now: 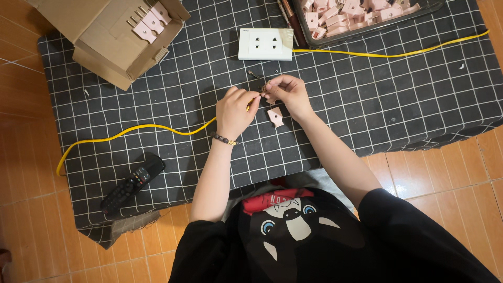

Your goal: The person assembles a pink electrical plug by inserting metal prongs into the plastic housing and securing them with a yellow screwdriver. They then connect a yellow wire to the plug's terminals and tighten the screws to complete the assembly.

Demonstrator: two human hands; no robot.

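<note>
Left hand (236,111): closed in a narrow pinch on the end of the yellow cable (137,129), which trails left across the checked cloth (367,94). Right hand (287,91): fingertips pinched on a small metal part (264,87), held against the cable end above the cloth centre. A pink plug shell (275,117) lies on the cloth just near of the hands. Far of the hands sits a white socket (265,44). Cardboard box (112,36) far left, tray (367,15) of pink parts far right, remote (132,183) near left.
</note>
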